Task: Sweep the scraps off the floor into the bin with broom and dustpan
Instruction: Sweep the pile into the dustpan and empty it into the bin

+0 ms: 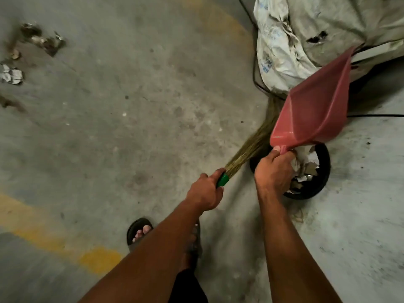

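Note:
My left hand (206, 190) grips the green handle of a straw broom (253, 143), whose bristles reach up and right behind the dustpan. My right hand (273, 169) grips the handle of a pink dustpan (314, 110), held raised over a black round bin (323, 171). The pan's inside looks bare. Paper scraps fill the bin. More scraps (41, 39) and crumpled foil pieces (12, 74) lie on the concrete floor at the far left.
A large crumpled white sack (290, 36) sits at the top right behind the bin. A black cable (376, 115) runs along the floor on the right. Yellow paint marks (98, 259) cross the floor at lower left. My sandalled feet (140, 230) stand below.

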`<action>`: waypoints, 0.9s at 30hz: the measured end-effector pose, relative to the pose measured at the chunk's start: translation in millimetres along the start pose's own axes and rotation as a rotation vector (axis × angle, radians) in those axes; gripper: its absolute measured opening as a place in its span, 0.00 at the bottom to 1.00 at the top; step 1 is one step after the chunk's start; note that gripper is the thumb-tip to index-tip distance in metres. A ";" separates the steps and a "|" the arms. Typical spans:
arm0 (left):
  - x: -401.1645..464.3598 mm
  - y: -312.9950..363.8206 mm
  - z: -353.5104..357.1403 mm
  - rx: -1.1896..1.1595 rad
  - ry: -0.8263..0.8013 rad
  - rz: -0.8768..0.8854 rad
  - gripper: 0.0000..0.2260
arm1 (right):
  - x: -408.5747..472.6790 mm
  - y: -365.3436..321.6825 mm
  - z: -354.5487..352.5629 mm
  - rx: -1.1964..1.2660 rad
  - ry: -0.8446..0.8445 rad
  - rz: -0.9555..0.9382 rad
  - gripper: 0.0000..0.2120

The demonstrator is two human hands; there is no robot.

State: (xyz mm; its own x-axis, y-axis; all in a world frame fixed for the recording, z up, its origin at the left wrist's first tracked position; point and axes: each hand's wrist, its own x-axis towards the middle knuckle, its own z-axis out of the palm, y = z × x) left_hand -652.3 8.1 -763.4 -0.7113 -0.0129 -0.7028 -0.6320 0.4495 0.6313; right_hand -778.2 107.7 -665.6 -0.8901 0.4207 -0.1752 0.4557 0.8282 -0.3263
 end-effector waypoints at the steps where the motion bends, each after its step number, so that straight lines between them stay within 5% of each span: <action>1: 5.8 3.7 4.2 0.070 -0.001 -0.033 0.28 | 4.9 5.8 2.0 -0.011 -0.012 0.003 0.21; 13: 12.7 -48.6 -31.1 0.024 0.328 -0.444 0.29 | -12.5 7.5 46.6 0.027 -0.184 0.007 0.20; 27: -49.2 -94.0 -129.7 -0.086 0.727 -0.539 0.28 | -65.9 -89.7 70.6 0.078 -0.374 -0.255 0.18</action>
State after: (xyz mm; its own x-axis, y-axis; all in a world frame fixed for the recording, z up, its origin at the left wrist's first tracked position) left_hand -597.8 -149.3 -745.6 -0.3132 -0.7753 -0.5485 -0.9353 0.1517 0.3196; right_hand -759.8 -20.4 -690.3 -0.9163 0.0324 -0.3992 0.2344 0.8515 -0.4691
